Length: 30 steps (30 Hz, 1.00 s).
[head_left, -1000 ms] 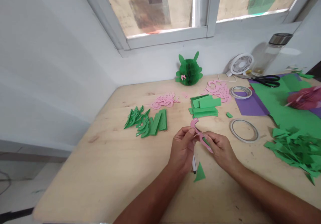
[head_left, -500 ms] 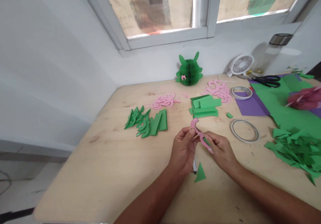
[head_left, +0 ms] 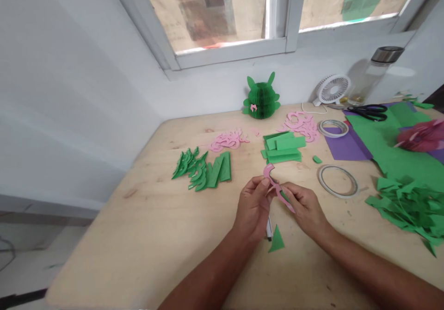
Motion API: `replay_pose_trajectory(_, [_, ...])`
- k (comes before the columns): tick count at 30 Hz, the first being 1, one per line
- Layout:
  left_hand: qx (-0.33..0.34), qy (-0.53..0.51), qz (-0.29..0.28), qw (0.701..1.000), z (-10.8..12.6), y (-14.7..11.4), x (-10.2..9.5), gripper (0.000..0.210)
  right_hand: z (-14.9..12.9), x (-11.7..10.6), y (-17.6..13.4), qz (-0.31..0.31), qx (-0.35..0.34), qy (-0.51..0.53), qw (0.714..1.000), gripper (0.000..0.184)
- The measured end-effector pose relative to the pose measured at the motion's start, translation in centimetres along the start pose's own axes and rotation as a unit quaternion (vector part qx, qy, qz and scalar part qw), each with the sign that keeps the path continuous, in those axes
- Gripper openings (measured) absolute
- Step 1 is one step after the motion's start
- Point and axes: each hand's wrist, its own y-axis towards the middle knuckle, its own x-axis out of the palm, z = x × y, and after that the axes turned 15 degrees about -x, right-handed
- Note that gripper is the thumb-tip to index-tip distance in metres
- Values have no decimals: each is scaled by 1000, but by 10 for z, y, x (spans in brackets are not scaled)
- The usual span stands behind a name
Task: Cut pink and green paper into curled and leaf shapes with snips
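A curved pink paper cutout (head_left: 268,171) with wavy edges is held between both hands above the table. My left hand (head_left: 254,201) pinches its upper left part between thumb and fingers. The thumb and fingers of my right hand (head_left: 305,203) are closed on its lower right end, where a bit of green shows behind the pink. Below the hands lie a white pen (head_left: 269,230), partly hidden by my left hand, and a green paper triangle (head_left: 277,240). Folded green strips (head_left: 284,147) lie just beyond the cutout.
Green cutouts (head_left: 194,166) and pink cutouts (head_left: 227,140) lie left of centre. A green paper figure (head_left: 262,99) stands by the wall. Tape rolls (head_left: 338,194), scissors (head_left: 368,112), green scraps (head_left: 412,208), a small fan (head_left: 333,89) and a bottle (head_left: 374,78) are on the right.
The lower right part of the pink cutout has tilted slightly and looks narrower now. Both hands keep their hold in nearly the same place.
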Motion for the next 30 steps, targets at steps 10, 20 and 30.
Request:
replay_pose_trajectory(10, [0,1,3,1000,0,0,0,12,-4,0,1,10,0,7,1000,36])
replay_pose_trajectory(20, [-1,0,7,1000,0,0,0,12,-5,0,1,14,-5,1,1000,37])
replay_pose_trajectory(30, [-12,-11,-2,1000,-1,-1,1,14,-4,1,1,22,-4,19,1000,34])
